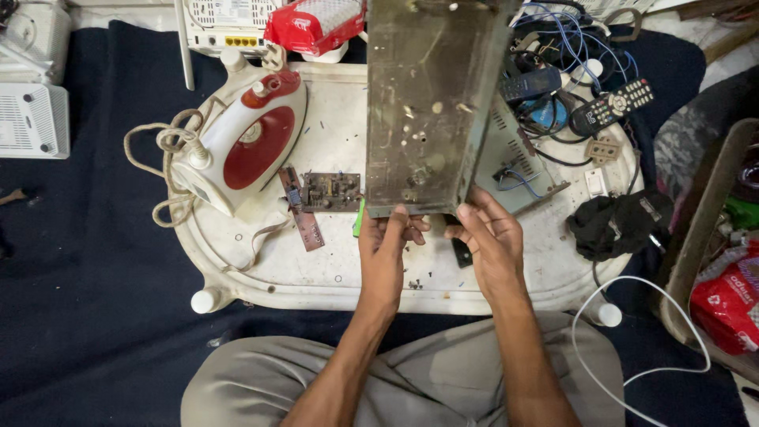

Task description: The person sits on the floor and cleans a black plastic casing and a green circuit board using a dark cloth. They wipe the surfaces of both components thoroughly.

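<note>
The metal chassis (427, 103) held at its near edge by the left hand (385, 253) and the right hand (492, 241) looks like bare sheet steel, dull, tarnished brownish and spotted, with punched holes. Beneath it the white tabletop (316, 269) is hard moulded plastic, matt, scuffed and grimy. At nine o'clock from the chassis lies an iron (245, 142) with a glossy white and red plastic shell; its cord (162, 150) is braided cloth, pale and rough. The small circuit board (330, 191) is brown and matt. At three o'clock a black cloth (617, 225) lies crumpled and soft. The dark blue floor covering (95, 253) is matt woven fabric.
</note>
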